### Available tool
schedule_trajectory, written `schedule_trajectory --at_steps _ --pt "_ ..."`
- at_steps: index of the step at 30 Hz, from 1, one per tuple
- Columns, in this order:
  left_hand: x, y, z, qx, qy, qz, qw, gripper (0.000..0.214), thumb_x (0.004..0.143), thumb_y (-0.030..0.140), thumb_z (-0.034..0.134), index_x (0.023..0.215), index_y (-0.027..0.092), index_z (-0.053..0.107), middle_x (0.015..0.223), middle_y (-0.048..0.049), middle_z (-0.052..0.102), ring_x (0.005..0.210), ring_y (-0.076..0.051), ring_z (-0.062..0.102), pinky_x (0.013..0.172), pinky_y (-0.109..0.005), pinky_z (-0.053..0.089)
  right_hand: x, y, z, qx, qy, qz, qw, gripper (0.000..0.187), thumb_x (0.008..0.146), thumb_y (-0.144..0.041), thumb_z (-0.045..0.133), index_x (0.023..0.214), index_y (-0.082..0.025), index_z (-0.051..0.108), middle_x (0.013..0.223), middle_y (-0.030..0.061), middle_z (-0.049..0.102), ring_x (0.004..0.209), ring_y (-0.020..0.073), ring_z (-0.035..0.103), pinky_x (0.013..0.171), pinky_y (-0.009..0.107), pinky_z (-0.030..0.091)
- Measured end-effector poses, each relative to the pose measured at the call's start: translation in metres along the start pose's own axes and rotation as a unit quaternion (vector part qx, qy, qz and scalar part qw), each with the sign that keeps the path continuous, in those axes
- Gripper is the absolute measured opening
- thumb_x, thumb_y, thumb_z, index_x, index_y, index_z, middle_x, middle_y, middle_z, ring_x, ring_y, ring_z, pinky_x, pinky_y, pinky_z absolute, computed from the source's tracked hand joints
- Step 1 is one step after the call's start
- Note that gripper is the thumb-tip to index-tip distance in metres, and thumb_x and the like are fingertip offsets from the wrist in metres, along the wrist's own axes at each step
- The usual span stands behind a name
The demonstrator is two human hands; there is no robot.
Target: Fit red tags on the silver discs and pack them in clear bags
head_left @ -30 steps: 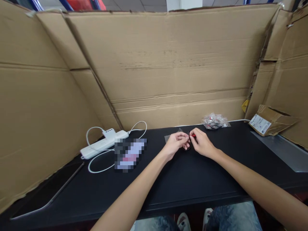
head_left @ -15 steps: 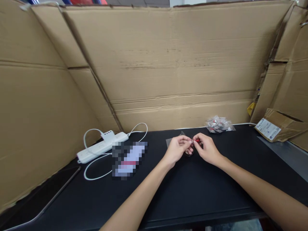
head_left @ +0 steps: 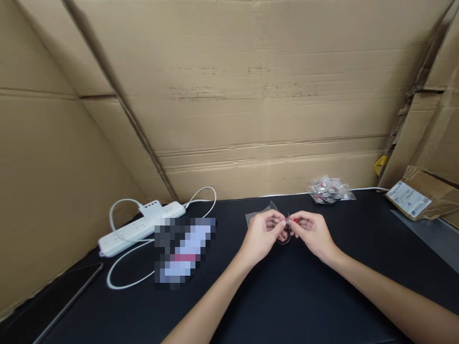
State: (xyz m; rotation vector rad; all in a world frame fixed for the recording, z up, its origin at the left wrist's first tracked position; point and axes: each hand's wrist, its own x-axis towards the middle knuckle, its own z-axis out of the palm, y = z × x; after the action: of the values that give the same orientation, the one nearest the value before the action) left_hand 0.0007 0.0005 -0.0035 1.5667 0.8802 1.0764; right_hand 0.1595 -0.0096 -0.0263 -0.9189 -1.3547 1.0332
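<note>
My left hand point(head_left: 263, 234) and my right hand point(head_left: 312, 231) meet over the middle of the black table point(head_left: 287, 296), fingers pinched together. Between them they hold a small ring-shaped part with a red bit point(head_left: 288, 228); its details are too small to make out. A small clear plastic bag point(head_left: 258, 215) lies flat on the table just behind my left hand.
A pile of small clear bags with parts point(head_left: 330, 190) sits at the back right. A white power strip point(head_left: 141, 228) with its cable lies at the left, beside a blurred-out object point(head_left: 184, 251). Cardboard walls point(head_left: 251, 105) surround the table; a labelled cardboard box point(head_left: 419, 193) is at right.
The view has tilted down and closer. Both hands stay pinched on the small part, shifted slightly toward me.
</note>
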Motion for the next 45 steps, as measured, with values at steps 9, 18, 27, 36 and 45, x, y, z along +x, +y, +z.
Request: schedule_trajectory --at_steps 9,18,27,36,45 --pt "-0.001 0.006 -0.001 -0.042 0.029 -0.03 0.998 0.008 0.076 0.016 0.065 0.079 0.015 0.057 0.061 -0.0016 0.064 0.054 -0.015 0.064 0.057 -0.028 0.056 0.002 -0.003 -0.003 0.007 -0.047 -0.005 0.999 0.027 0.076 -0.03 0.074 0.098 -0.019 0.062 0.084 0.0021 0.064 0.07 0.0137 0.063 0.055 0.022 0.05" --pt "-0.004 0.016 0.004 -0.06 0.011 -0.037 0.997 0.012 0.079 0.021 0.067 0.078 0.015 0.056 0.064 -0.0015 0.062 0.053 -0.012 0.06 0.055 -0.025 0.051 0.001 -0.018 -0.005 0.059 -0.1 0.034 0.993 0.024 0.079 -0.037 0.072 0.089 -0.016 0.064 0.068 -0.0003 0.062 0.051 0.0093 0.053 0.051 0.024 0.044" --pt "-0.001 0.007 0.0 -0.035 0.001 -0.031 0.999 0.009 0.081 0.018 0.061 0.079 0.017 0.053 0.061 0.0002 0.059 0.051 -0.012 0.058 0.051 -0.024 0.047 0.0 -0.021 -0.011 0.164 -0.153 0.114 0.968 0.028 0.086 -0.044 0.064 0.095 -0.017 0.064 0.075 0.0047 0.067 0.065 0.0146 0.063 0.059 0.026 0.047" --pt "0.002 -0.001 0.005 0.015 0.042 -0.051 0.998 0.005 0.087 0.022 0.053 0.084 0.019 0.051 0.063 0.0009 0.055 0.046 -0.013 0.056 0.036 -0.02 0.038 0.003 -0.015 -0.014 0.198 -0.114 0.113 0.967 0.022 0.077 -0.033 0.075 0.086 -0.017 0.063 0.075 0.0014 0.065 0.056 0.0104 0.057 0.058 0.025 0.045" --pt "-0.004 -0.003 -0.008 0.366 0.111 0.088 0.92 0.009 0.083 0.021 0.059 0.075 0.02 0.063 0.074 -0.0056 0.064 0.065 -0.019 0.059 0.061 -0.028 0.041 0.011 -0.004 -0.026 0.177 0.041 0.173 0.968 0.009 0.08 -0.021 0.065 0.081 -0.016 0.057 0.074 0.0085 0.071 0.049 0.013 0.058 0.05 0.026 0.044"
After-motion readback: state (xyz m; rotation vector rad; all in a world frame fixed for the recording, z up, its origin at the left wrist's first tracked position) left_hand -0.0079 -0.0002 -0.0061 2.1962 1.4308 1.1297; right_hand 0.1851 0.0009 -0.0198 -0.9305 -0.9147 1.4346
